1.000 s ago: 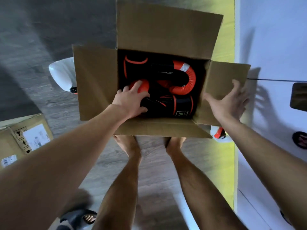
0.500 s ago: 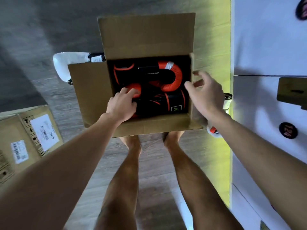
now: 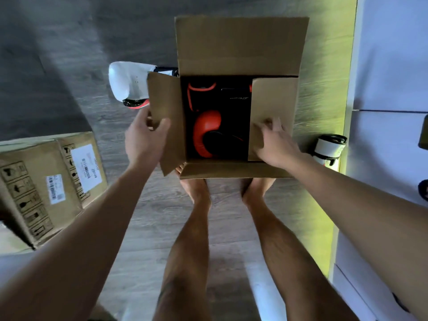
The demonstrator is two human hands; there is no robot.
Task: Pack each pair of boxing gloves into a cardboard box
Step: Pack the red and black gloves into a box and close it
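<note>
head view: looks straight down past two bare arms and legs.
cardboard box (image 3: pixel 231 170): stands on the wooden floor (image 3: pixel 143 228), right at the toes of both bare feet (image 3: pixel 196 188); far flap (image 3: pixel 240 42) raised.
boxing gloves (image 3: pixel 206 133): black and orange, lie inside the box, visible through the gap between the two side flaps.
left hand (image 3: pixel 144 140): grips the left flap (image 3: pixel 165 107) near its lower edge, thumb on the inner face, fingers curled round behind it; flap half raised, tilted inward.
right hand (image 3: pixel 275 142): rests on the right flap (image 3: pixel 271 100), fingers fairly straight and close together, somewhat blurred; flap folded over the right part of the opening.
white glove (image 3: pixel 127 82): lies on the floor just left of the box, partly hidden behind the left flap.
second white glove (image 3: pixel 328 147): lies on the floor right of the box, apart from it.
sealed carton (image 3: pixel 41 188): sits at far left, white labels and handling marks on its faces.
</note>
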